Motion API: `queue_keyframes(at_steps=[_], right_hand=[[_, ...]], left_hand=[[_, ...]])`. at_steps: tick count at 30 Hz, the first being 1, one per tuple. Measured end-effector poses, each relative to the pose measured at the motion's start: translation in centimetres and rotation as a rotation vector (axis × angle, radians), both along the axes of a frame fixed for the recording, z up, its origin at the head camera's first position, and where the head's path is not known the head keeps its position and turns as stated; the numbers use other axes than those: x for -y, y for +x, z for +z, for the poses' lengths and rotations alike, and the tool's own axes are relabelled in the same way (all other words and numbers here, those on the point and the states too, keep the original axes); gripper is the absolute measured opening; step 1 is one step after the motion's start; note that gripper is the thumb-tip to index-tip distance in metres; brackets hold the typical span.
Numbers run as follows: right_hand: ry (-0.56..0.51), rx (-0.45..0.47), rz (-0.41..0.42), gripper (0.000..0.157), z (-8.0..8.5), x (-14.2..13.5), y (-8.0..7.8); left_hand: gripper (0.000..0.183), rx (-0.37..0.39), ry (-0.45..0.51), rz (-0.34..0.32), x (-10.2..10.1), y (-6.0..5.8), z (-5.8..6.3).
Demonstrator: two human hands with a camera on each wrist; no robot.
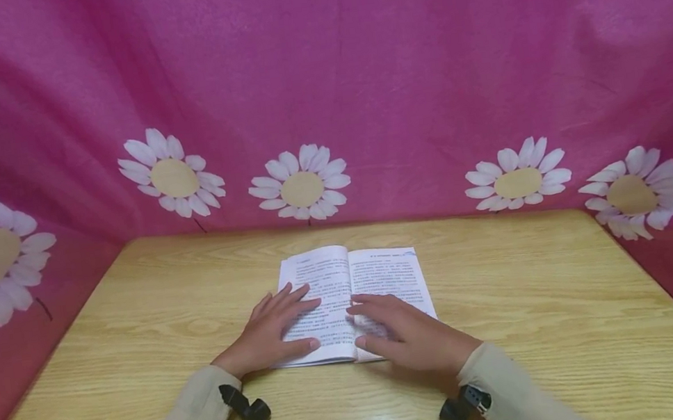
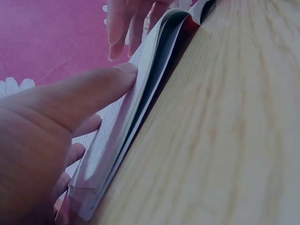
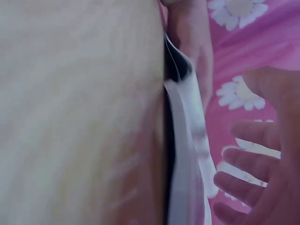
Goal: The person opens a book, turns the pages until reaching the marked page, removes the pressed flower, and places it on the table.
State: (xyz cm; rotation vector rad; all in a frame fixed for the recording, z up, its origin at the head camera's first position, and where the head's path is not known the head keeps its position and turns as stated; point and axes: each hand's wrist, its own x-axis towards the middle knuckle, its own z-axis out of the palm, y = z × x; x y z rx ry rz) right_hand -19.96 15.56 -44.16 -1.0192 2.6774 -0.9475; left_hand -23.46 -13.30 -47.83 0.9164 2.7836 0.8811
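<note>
An open book [image 1: 326,271] with printed pages lies on the wooden table, its spine running away from the person. My left hand [image 1: 272,333] rests on the left page, fingers spread; in the left wrist view its thumb [image 2: 103,89] touches the page near the lower edge. Over the right page is my right hand [image 1: 405,334], fingers extended toward the centre fold. The right wrist view shows those fingers [image 3: 248,164] apart from the pages [image 3: 187,122], holding nothing. Part of the right page is hidden beneath this hand.
The light wooden table [image 1: 528,284] extends to both sides of the book. A pink cloth [image 1: 360,95] with large white daisies hangs behind it and at both sides. Black straps with small camera units [image 1: 254,413] sit on both wrists.
</note>
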Motion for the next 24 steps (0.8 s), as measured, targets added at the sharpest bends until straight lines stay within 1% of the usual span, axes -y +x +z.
queue_keyframes(at_steps=[7, 11, 16, 21, 24], right_hand=[[0.001, -0.023, -0.104, 0.064, -0.2, -2.4, -1.8], [0.007, 0.021, -0.174, 0.071, -0.5, -3.8, -2.5], [0.020, 0.088, -0.247, 0.082, -0.6, -5.0, -2.8], [0.021, 0.088, -0.252, 0.088, -1.1, -5.8, -3.1], [0.041, 0.079, -0.253, 0.091, -1.3, -6.0, -3.3]], left_hand=[[0.069, -0.001, 0.001, 0.011, 0.0, 0.1, 0.0], [0.070, 0.005, 0.004, 0.009, 0.0, 0.2, 0.0], [0.070, 0.012, -0.001, 0.005, 0.0, 0.2, 0.1], [0.069, 0.011, -0.001, 0.001, -0.1, 0.2, 0.2], [0.069, 0.002, -0.006, -0.003, -0.1, 0.1, 0.3]])
